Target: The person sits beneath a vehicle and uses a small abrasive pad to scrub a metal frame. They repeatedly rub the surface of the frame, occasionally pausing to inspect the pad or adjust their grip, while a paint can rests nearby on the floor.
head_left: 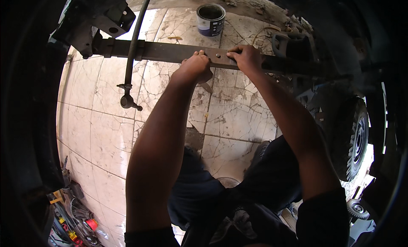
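A long dark leaf spring point(170, 52) runs crosswise in front of me, with clamps around its left part. My left hand point(196, 69) is closed over the spring's near edge, left of a small bolt head point(218, 55) on its bare middle. Below that hand juts a flat, pointed piece point(207, 86), partly hidden by the hand. My right hand point(248, 59) rests at the spring right of the bolt head, fingers curled and thumb and forefinger close together on its top face. Whatever those fingers hold, if anything, is too small to see.
A steering rod point(132, 47) with a ball joint point(126, 101) hangs down on the left. Beyond the spring, an open paint can point(210, 20) stands on cracked floor tiles point(106, 128). A tire point(357, 138) is at right; tools and parts point(72, 221) lie lower left.
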